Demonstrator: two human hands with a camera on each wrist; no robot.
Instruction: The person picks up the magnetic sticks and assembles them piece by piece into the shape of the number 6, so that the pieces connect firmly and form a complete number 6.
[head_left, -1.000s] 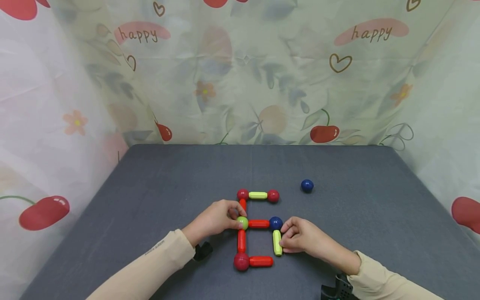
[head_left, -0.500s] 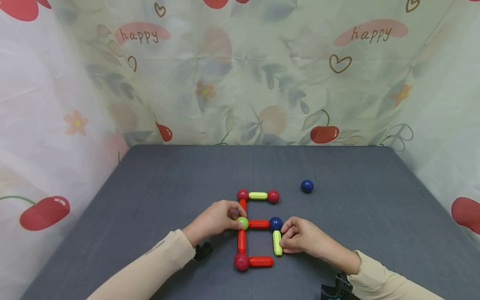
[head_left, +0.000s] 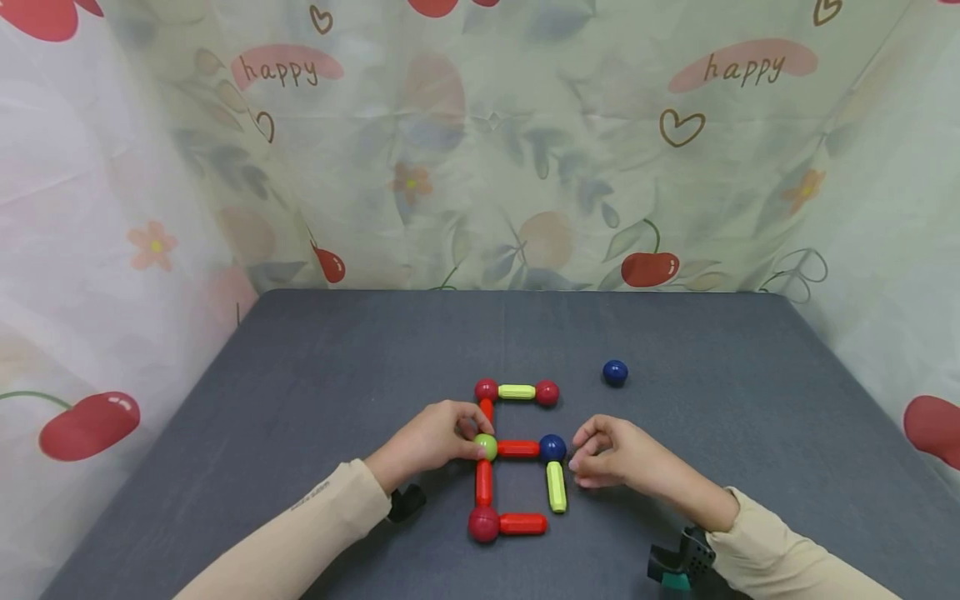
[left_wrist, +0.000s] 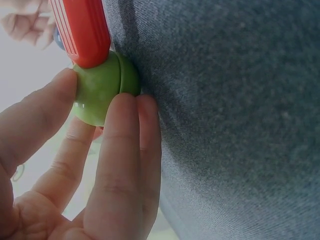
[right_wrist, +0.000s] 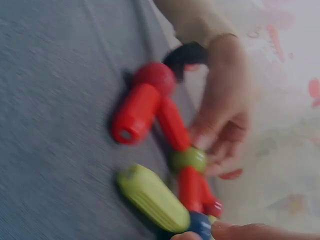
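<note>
My left hand [head_left: 429,435] pinches the green ball [left_wrist: 97,92] at the middle joint of a ball-and-stick figure lying on the table. From that joint a red stick [head_left: 518,449] runs right to a blue ball [head_left: 552,447]. A yellow-green stick [head_left: 557,487] points from the blue ball toward the near edge, its other end bare. My right hand [head_left: 626,457] is just right of that stick, fingers loosely bent, holding nothing. Below, a red ball [head_left: 483,524] carries another red stick [head_left: 523,524], whose free end shows in the right wrist view.
A loose blue ball [head_left: 615,372] lies farther back on the dark grey table [head_left: 360,342]. The figure's top arm has two red balls joined by a yellow-green stick [head_left: 517,392]. A printed curtain [head_left: 487,208] stands behind and along both sides.
My right hand has let go of the yellow-green stick below the blue ball and moved slightly right and away from it. The left hand keeps its place on the green ball.
</note>
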